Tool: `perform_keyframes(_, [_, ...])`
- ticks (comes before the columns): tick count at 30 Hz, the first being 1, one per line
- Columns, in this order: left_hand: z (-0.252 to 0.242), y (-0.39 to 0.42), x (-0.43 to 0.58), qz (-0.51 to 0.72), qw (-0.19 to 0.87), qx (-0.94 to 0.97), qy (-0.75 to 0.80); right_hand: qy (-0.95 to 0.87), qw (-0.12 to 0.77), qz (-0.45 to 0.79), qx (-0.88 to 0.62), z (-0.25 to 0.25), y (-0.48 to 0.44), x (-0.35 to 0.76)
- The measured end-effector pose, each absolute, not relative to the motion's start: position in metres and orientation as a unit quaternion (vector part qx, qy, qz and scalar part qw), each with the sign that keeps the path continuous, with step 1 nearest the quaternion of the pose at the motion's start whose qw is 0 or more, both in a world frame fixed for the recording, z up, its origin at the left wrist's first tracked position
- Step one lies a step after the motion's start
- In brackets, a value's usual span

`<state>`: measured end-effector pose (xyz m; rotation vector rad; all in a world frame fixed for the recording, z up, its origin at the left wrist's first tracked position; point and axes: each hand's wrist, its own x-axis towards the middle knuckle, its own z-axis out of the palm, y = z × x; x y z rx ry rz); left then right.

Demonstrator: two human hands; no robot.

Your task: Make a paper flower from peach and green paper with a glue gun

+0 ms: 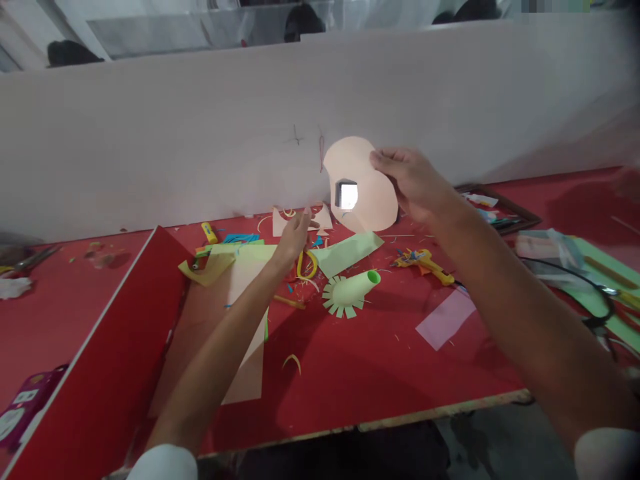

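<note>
My right hand (405, 177) pinches the upper right edge of a peach paper cutout (367, 167), rounded with a wavy outline, held up in front of the white partition. A bright white patch shows on its left part. My left hand (297, 237) is over the back of the red table, beside peach paper scraps (283, 223) and yellow-handled scissors (307, 265); whether its fingers hold anything is unclear. Nearer stands a green paper tube (350, 291) with a fringed base. Behind it lies a green paper strip (347, 253).
A yellow glue gun (425, 263) and a pink paper piece (445, 319) lie at the right. Peach sheets (253, 373) lie at the left beside a red divider (110, 340). A dark-framed tray (520, 217) and tools sit far right.
</note>
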<state>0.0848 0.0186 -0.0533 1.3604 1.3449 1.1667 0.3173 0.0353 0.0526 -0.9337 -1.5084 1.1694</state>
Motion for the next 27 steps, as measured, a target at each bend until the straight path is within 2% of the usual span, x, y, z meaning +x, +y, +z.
perform_keyframes(4, [-0.046, 0.021, 0.090, 0.446, 0.621, 0.442, 0.469, -0.633, 0.501, 0.465, -0.363, 0.062, 0.029, 0.315])
perform_keyframes(7, [-0.040, 0.017, 0.094, 0.479, 0.666, 0.393, 0.415, -0.636, 0.510, 0.462, -0.349, 0.063, 0.028, 0.314])
perform_keyframes(12, [-0.032, 0.009, 0.096, 0.579, 0.615, 0.383, 0.374, -0.631, 0.513, 0.472, -0.339, 0.058, 0.032, 0.318])
perform_keyframes(15, [-0.030, 0.010, 0.090, 0.611, 0.589, 0.383, 0.364, -0.632, 0.537, 0.437, -0.348, 0.055, 0.032, 0.321])
perform_keyframes(23, [-0.010, 0.003, 0.078, 0.605, 0.560, 0.396, 0.405, -0.640, 0.606, 0.222, -0.417, 0.042, 0.023, 0.321])
perform_keyframes(27, [0.001, -0.008, 0.081, 0.617, 0.496, 0.451, 0.412, -0.644, 0.593, 0.221, -0.430, 0.041, 0.011, 0.319])
